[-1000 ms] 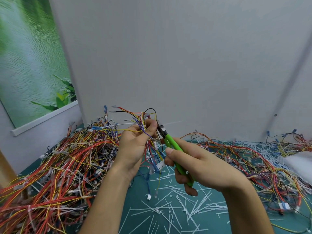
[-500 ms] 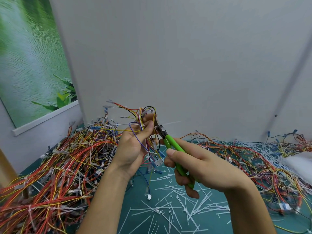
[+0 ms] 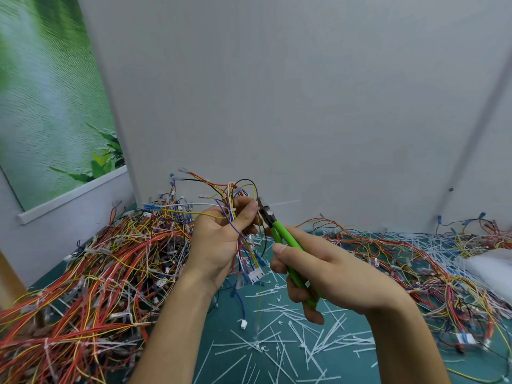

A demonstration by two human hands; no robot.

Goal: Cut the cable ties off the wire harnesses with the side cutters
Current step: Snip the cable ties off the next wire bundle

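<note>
1. Head view, the step in hand: the left hand (image 3: 221,239) holds one small wire harness (image 3: 235,214) up above the bench (image 3: 343,364), its grip closed round the bundle, thumb pressing the wires against the fingers; loose ends fan up and to the left, and a white connector (image 3: 255,275) hangs below the palm
2. The right hand (image 3: 327,275) has its grip wrapped round the green handles of the side cutters (image 3: 279,239); the dark blades sit just beside the left thumb, right at the bundle, with a thin white cable tie tail (image 3: 282,203) sticking out to the right of them. Whether the blades are round the tie or only next to it is too small to tell
3. Judged from this, a tie on the held harness is about to be snipped. The next move calls for the blades to catch only the plastic strap, clear of the wires and the thumb, then a squeeze of the handles
4. Other harnesses: a big tangled heap (image 3: 91,273) lies on the bench at left, a thinner spread (image 3: 415,261) at right; I cannot tell which is done. Cut ties (image 3: 291,342) litter the green surface between
5. Containers: none in view; everything lies loose on the bench
</note>
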